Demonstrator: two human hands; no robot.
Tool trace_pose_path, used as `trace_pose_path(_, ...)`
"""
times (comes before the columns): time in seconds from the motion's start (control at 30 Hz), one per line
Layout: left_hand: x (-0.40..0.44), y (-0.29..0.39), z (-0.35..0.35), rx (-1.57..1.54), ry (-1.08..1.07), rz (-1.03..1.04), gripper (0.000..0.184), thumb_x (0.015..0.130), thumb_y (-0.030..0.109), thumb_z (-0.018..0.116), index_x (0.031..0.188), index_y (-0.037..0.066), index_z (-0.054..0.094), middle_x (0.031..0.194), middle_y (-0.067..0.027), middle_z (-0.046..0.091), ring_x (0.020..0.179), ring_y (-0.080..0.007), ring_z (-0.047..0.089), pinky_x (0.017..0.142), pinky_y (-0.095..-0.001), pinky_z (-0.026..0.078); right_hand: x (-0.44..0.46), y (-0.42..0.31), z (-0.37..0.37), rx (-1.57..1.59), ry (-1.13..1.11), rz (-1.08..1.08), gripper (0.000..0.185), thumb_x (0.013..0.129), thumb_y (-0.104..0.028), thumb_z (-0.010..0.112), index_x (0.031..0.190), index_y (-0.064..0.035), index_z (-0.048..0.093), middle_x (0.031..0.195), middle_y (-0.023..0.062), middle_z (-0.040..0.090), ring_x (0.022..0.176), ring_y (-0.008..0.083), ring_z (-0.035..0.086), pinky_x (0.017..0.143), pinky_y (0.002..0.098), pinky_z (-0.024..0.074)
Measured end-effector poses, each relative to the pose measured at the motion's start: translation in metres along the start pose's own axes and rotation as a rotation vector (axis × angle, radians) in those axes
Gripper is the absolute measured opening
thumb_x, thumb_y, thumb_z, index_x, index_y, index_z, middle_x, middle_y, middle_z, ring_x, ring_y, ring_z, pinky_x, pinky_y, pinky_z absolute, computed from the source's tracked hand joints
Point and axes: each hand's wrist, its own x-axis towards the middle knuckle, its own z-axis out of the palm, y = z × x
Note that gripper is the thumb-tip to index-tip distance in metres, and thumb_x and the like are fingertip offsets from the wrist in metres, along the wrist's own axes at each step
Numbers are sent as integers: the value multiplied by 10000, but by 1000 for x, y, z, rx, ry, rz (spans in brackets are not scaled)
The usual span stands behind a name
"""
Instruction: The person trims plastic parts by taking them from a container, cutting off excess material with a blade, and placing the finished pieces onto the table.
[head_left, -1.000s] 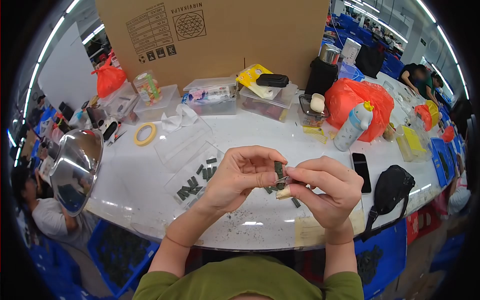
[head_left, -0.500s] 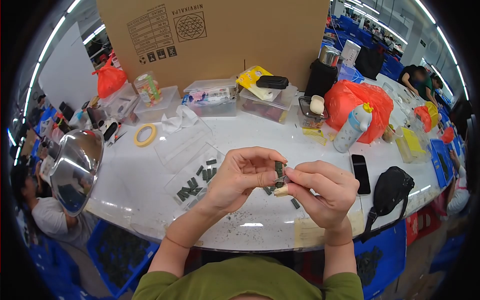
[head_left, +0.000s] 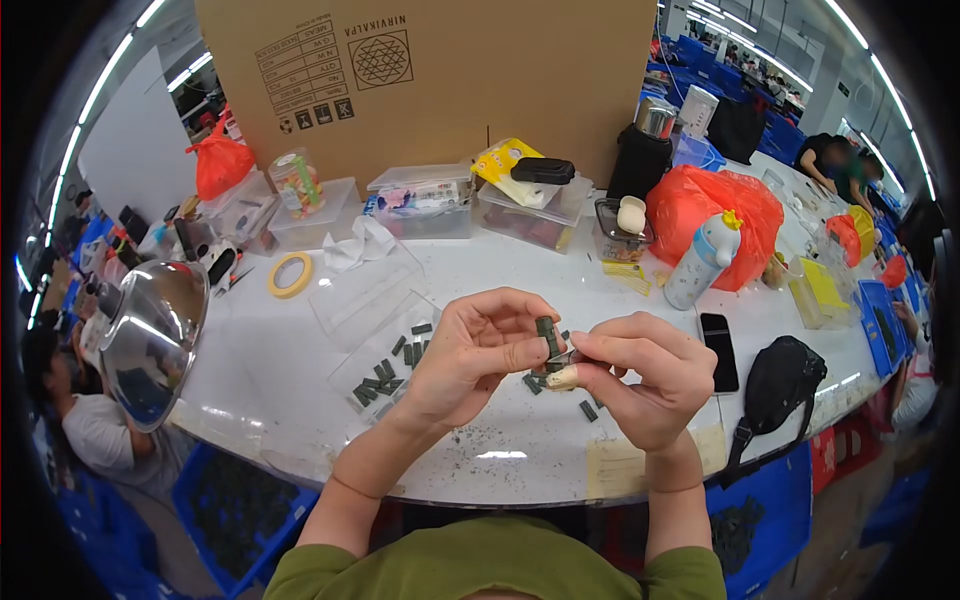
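Between the fingers and thumb of my left hand (head_left: pixel 480 350) is a small dark green block (head_left: pixel 546 328), held upright above the table. My right hand (head_left: pixel 650 375) is closed in a pinch on a small thin metal blade (head_left: pixel 562 357), which lies against or very near the block's lower right side; I cannot tell if they touch. The right thumb has a pale covering on its tip. Similar green blocks (head_left: pixel 379 381) lie in a shallow clear tray left of my left hand, and several more (head_left: pixel 588 410) lie on the table below and behind my hands.
Dark crumbs litter the white table (head_left: pixel 470 470). A metal lamp shade (head_left: pixel 155 335) stands at left, near a tape roll (head_left: pixel 290 275). At right are a phone (head_left: pixel 718 352), a black pouch (head_left: pixel 782 385) and a bottle (head_left: pixel 703 262). A large cardboard box (head_left: pixel 430 90) stands behind clear containers.
The green block has shifted slightly left and up in my left hand's grip. The blade in my right hand now sits at its side rather than across its front.
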Motion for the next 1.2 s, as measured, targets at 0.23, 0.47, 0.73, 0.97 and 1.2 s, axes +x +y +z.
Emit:
trace_pose_path(0.23, -3, 5, 1, 24, -5, -6, 264, 736, -95, 627, 986, -18, 595, 852, -105, 651, 729, -114, 613, 652, -177, 492, 1, -2, -4, 101, 11, 118, 224, 608, 31, 741, 824, -3, 695, 747, 59, 643, 549, 98, 496, 468, 197, 392)
trace_pose_path(0.47, 0, 21, -1, 502, 38, 173, 200, 707, -59, 669, 899, -8, 643, 819, -70, 655, 677, -98, 566, 634, -186, 466, 4, 3, -5, 188, 10, 164, 229, 601, 50, 740, 820, -2, 699, 747, 64, 649, 548, 89, 479, 467, 187, 375)
trace_pose_path(0.73, -12, 43, -60, 1958, 459, 70, 246, 665, 21, 678, 910, -6, 672, 767, -73, 651, 656, -162, 573, 655, -257, 461, 3, -8, -13, 78, 109, 65, 220, 596, 56, 739, 804, -5, 701, 748, 67, 652, 552, 93, 482, 470, 187, 376)
trace_pose_path(0.97, 59, -100, -65, 1829, 199, -247, 121, 722, 106, 620, 788, 5, 630, 749, -155, 639, 687, -342, 600, 638, -413, 474, -1, -16, -17, 34, 113, -9, 217, 592, 51, 739, 799, -4, 701, 747, 69, 650, 537, 98, 480, 463, 192, 376)
trace_pose_path(1.2, 80, -124, -113, 1645, 146, -205, 101, 701, 57, 565, 774, 6, 614, 768, -165, 636, 717, -346, 599, 644, -407, 477, -2, -15, -23, 38, 91, 26, 222, 589, 50, 736, 801, -5, 700, 752, 69, 648, 532, 102, 479, 458, 196, 372)
